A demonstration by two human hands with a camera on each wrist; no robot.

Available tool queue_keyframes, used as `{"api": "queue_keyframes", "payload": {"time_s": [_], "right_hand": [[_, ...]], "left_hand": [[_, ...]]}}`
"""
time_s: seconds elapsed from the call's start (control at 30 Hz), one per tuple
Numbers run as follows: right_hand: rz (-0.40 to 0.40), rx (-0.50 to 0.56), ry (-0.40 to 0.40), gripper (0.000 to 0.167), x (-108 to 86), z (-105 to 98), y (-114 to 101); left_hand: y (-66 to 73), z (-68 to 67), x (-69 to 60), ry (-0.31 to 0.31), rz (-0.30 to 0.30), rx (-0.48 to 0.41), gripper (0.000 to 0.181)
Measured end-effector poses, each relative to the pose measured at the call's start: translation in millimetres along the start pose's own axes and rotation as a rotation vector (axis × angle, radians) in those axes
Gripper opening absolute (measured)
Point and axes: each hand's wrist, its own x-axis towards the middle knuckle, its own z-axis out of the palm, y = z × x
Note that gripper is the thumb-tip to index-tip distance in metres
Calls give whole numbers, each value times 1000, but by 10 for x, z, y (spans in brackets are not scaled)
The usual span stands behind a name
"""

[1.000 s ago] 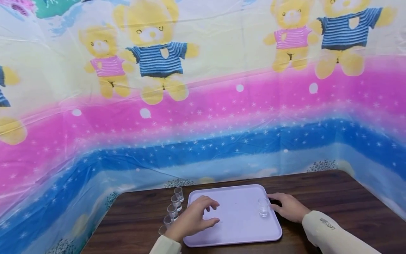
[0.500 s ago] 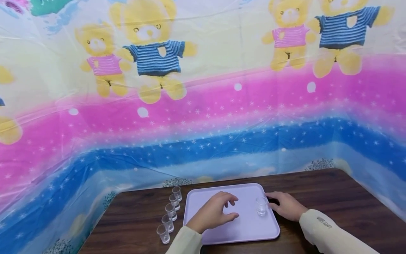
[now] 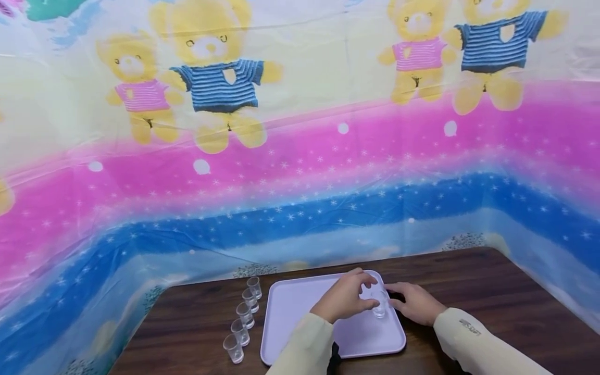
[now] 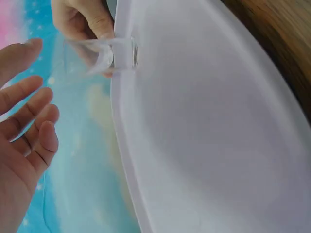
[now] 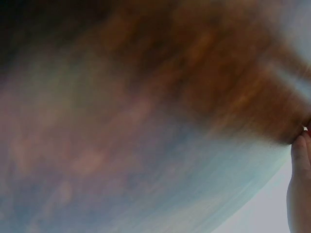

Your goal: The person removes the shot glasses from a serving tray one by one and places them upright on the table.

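A small clear shot glass (image 3: 378, 311) stands upright near the right rim of a pale lilac tray (image 3: 300, 312). My left hand (image 3: 349, 296) hovers over the tray beside the glass, thumb and fingers spread apart. In the left wrist view, a gap shows between the left fingers (image 4: 29, 97) and the glass (image 4: 104, 57). At the tray's right rim, my right hand (image 3: 417, 303) grips the edge, with its fingertips close to the glass. That hand (image 4: 87, 19) appears behind the glass in the left wrist view. Only part of it (image 5: 300, 179) shows in the blurred right wrist view.
Several more clear shot glasses (image 3: 240, 331) stand in a slanting row on the dark wooden table (image 3: 187, 323), left of the tray. A curtain (image 3: 300, 156) printed with bears hangs behind the table.
My left hand has moved right across the tray, from near the row of glasses to the single glass. The right hand has stayed at the tray's rim. The view has shifted slightly.
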Motion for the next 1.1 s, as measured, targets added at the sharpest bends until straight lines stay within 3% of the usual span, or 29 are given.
{"api": "queue_keyframes", "payload": {"time_s": [0.17,0.5,0.7,0.87,1.03,1.1], "right_hand": [[-9,-7,7,43,31,9,-19],[-3,3,12,42,41,22,-25],[-9,-6,17,41,12,31,11],[-11,7,10,41,-10,42,38],[-23,28,5,41,-17,15,43],[-27,35,-2,44,0,0,34]], "left_hand": [[-16,69,63,-6,-58,-15,39],[-83,137,96,-20,-21,-49,24],[-75,166,97,-33,-33,-59,16],[-35,197,93,-131,-17,-51,42],[73,265,21,-281,102,38,68],[159,300,-27,-296,138,98,73]]}}
